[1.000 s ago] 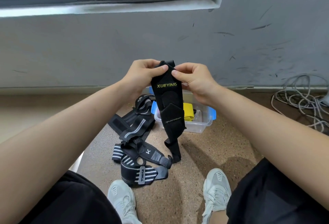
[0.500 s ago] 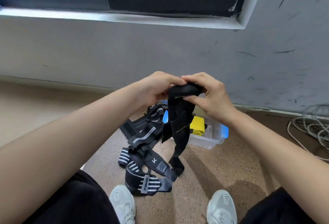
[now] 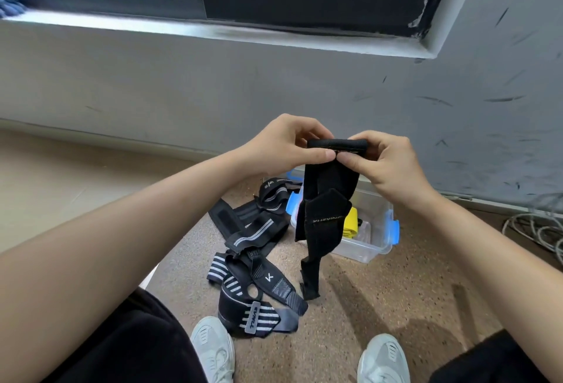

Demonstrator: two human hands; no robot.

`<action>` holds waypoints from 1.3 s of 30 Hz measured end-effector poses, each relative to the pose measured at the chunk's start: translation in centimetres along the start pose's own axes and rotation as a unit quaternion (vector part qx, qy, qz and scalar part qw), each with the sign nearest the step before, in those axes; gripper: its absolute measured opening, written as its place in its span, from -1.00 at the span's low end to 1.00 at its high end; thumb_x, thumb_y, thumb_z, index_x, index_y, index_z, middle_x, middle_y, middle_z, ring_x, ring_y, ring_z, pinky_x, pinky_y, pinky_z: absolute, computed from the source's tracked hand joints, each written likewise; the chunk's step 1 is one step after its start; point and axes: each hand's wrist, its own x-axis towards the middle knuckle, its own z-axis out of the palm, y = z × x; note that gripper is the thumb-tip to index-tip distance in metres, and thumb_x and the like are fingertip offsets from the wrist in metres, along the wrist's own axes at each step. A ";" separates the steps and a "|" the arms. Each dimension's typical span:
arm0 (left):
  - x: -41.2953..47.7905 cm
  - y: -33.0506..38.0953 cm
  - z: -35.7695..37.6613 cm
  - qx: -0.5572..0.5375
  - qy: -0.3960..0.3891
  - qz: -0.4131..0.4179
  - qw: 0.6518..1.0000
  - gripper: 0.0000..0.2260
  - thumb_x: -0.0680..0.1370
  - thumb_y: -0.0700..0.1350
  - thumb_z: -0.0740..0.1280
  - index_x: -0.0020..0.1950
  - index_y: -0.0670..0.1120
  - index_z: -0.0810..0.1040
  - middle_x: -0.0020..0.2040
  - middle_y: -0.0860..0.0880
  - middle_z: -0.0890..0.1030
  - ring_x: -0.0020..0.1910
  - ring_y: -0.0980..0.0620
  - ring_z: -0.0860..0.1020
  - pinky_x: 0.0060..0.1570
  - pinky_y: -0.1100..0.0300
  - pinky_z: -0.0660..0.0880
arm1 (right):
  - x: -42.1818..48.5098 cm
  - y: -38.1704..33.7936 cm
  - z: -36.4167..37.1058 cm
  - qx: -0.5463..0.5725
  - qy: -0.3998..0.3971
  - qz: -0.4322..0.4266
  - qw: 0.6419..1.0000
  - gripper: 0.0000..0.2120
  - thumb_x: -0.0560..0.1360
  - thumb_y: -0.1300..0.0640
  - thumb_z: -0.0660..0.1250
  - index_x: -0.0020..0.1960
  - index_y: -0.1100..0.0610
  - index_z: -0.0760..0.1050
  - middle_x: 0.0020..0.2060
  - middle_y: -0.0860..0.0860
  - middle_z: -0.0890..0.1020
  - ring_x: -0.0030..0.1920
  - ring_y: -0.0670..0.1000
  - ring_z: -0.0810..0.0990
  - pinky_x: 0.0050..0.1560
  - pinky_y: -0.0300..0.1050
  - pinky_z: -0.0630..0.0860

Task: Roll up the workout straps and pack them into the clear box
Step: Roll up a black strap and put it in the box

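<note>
The left hand (image 3: 283, 145) and right hand (image 3: 387, 163) pinch the rolled top edge of the black strap (image 3: 329, 187) with curled fingers (image 3: 350, 157). Its long axis hangs straight down, tail near the floor (image 3: 396, 306). Loose straps (image 3: 253, 248) lie left of it. The clear box (image 3: 373, 239) sits beyond, nearer the right hand.

Two hands (image 3: 283, 145) (image 3: 387, 163), one held strap (image 3: 329, 199), one clear box (image 3: 374, 248), two shoes (image 3: 213, 349) (image 3: 384, 361).

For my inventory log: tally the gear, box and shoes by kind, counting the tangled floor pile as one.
held strap: 1
strap pile: 1
clear box: 1
yellow band in the box: 1
shoes: 2
total: 6
</note>
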 end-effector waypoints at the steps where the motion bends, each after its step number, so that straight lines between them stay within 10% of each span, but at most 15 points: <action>1: 0.1 -0.1 0.1 -0.003 0.009 0.000 1.000 -0.82 0.55 -0.11 0.51 0.12 -0.13 0.69 -0.03 -0.17 0.73 -0.10 0.05 0.65 0.01 0.14 0.59 | 0.1 -0.1 -0.1 0.011 -0.008 0.008 1.000 -0.88 0.50 0.26 0.48 0.02 0.25 0.63 -0.21 0.04 0.65 -0.17 -0.09 0.60 -0.09 -0.15 0.53; 10: 0.9 0.1 1.3 -0.165 0.064 -0.156 0.972 -0.93 0.57 -0.17 0.47 0.03 -0.14 0.69 -0.15 -0.06 0.69 -0.23 0.10 0.64 -0.22 0.29 0.57 | -0.4 -0.6 -0.8 -0.058 -0.033 -0.051 0.996 -0.40 0.38 0.25 0.60 0.35 0.02 0.49 0.26 0.01 0.54 0.14 -0.03 0.63 0.18 -0.04 0.62; 21: 0.5 0.4 1.8 -0.229 0.026 -0.246 0.941 -0.90 0.59 -0.08 0.44 -0.05 -0.09 0.71 -0.21 -0.05 0.62 -0.31 0.10 0.51 -0.40 0.33 0.42 | -0.6 0.3 -0.1 -0.115 -0.001 -0.113 0.987 -0.72 0.36 0.24 0.59 0.06 0.14 0.67 -0.02 0.07 0.65 0.03 0.06 0.63 0.07 0.14 0.57; 25: 0.2 0.6 1.8 -0.179 0.031 -0.205 0.962 -0.79 0.64 0.03 0.35 -0.01 -0.08 0.69 -0.24 0.04 0.65 -0.27 0.11 0.58 -0.19 0.27 0.47 | -0.6 0.0 -0.2 -0.071 0.006 -0.061 0.996 -0.82 0.46 0.24 0.53 0.06 0.16 0.68 -0.09 0.04 0.72 -0.03 0.03 0.68 0.07 0.01 0.61; 30: -1.1 0.4 1.9 -0.107 -0.015 0.018 0.994 -0.70 0.60 -0.24 0.42 0.32 -0.09 0.56 0.21 -0.09 0.65 0.20 -0.08 0.65 0.16 0.14 0.61 | -0.1 0.0 -0.5 0.001 -0.006 0.007 1.000 -0.84 0.51 0.22 0.48 0.08 0.21 0.67 -0.09 0.09 0.72 -0.08 -0.03 0.66 0.02 -0.06 0.60; 39: -1.2 0.6 2.9 -0.147 0.052 0.019 0.988 -0.68 0.58 -0.31 0.43 0.29 -0.07 0.55 0.04 -0.22 0.68 -0.05 -0.18 0.70 0.04 0.09 0.64 | 0.0 -0.9 -0.7 0.144 -0.026 0.128 0.981 -0.74 0.57 0.18 0.40 0.21 0.25 0.55 -0.14 0.21 0.69 -0.11 0.15 0.69 -0.08 -0.04 0.62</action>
